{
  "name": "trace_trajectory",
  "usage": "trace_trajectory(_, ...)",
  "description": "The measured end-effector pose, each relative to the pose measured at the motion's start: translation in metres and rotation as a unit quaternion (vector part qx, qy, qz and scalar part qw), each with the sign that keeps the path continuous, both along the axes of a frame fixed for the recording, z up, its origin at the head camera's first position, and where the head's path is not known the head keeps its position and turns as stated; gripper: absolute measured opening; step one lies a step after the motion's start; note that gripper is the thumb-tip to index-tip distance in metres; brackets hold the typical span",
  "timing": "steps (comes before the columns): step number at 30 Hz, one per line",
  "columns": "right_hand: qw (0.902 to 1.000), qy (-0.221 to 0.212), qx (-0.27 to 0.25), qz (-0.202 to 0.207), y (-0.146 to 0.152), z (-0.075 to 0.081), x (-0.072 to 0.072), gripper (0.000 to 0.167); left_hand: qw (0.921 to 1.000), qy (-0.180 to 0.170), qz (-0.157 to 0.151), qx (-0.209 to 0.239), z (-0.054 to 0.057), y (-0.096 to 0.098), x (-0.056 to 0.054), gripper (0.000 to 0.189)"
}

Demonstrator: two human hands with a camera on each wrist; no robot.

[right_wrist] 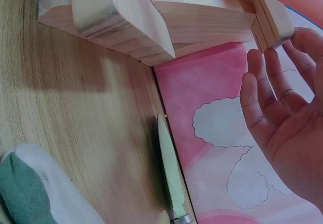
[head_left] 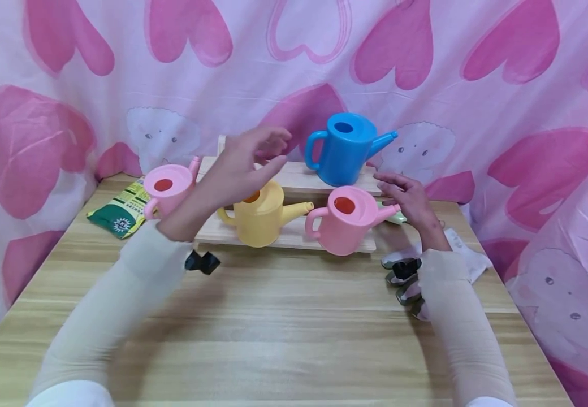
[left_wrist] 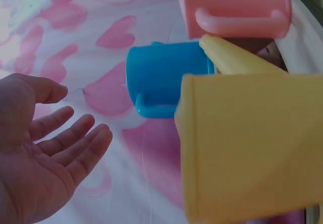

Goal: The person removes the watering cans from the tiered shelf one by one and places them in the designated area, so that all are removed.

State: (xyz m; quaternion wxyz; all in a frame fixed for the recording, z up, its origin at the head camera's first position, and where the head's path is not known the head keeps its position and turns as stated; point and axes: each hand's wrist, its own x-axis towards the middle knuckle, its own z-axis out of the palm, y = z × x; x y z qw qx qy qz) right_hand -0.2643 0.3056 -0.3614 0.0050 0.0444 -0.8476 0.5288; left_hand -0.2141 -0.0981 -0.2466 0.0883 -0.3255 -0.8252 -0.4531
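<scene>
My left hand is raised over the yellow watering can, palm turned inward and fingers spread loosely. In the left wrist view the same hand holds nothing and is apart from the cans. My right hand is at the right end of the two-step wooden rack, fingers loosely extended, fingertips right at the upper step's end in the right wrist view. A blue watering can stands on the upper step. On the lower step are the yellow can and a pink watering can.
A second pink watering can is left of the rack, partly behind my left forearm. Beside it lies a green and yellow packet. A knife with a pale green blade and a white glove lie at the right. A heart-patterned curtain hangs behind.
</scene>
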Motion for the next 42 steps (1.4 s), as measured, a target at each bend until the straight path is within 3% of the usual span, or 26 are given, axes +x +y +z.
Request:
trace_trajectory(3,1.0,0.001,0.0,-0.003,0.001,-0.001,-0.001,0.053,1.0,-0.003,0.0,-0.003,0.001,0.017,-0.009,0.039)
trace_trajectory(10,0.9999,-0.01,-0.001,-0.005,0.004,-0.002,-0.003,0.054,0.9989,-0.037,0.017,-0.023,-0.009,0.05,-0.034,0.048)
trace_trajectory(17,0.9998,-0.013,-0.009,-0.007,0.004,-0.001,-0.002,0.054,0.9915,-0.056,0.082,-0.085,-0.002,0.073,-0.054,0.055)
trace_trajectory(21,0.9998,-0.016,-0.008,-0.012,0.005,-0.001,-0.002,0.054,0.9855,-0.079,0.101,-0.111,0.003,0.079,-0.063,0.053)
trace_trajectory(28,0.9996,-0.024,-0.006,-0.013,0.004,-0.003,-0.004,0.053,0.977,-0.14,0.096,-0.128,0.004,0.084,-0.063,0.048)
trace_trajectory(33,0.9993,-0.033,-0.005,-0.013,0.002,-0.003,-0.004,0.051,0.9749,-0.149,0.096,-0.134,0.002,0.084,-0.062,0.037)
trace_trajectory(40,0.9996,-0.028,0.002,0.003,-0.013,0.022,0.015,0.049,0.9695,-0.158,0.104,-0.156,0.002,0.084,-0.063,0.032)
trace_trajectory(42,0.9995,-0.031,0.005,0.0,-0.012,0.021,0.014,0.049,0.9686,-0.157,0.107,-0.161,0.001,0.085,-0.063,0.031)
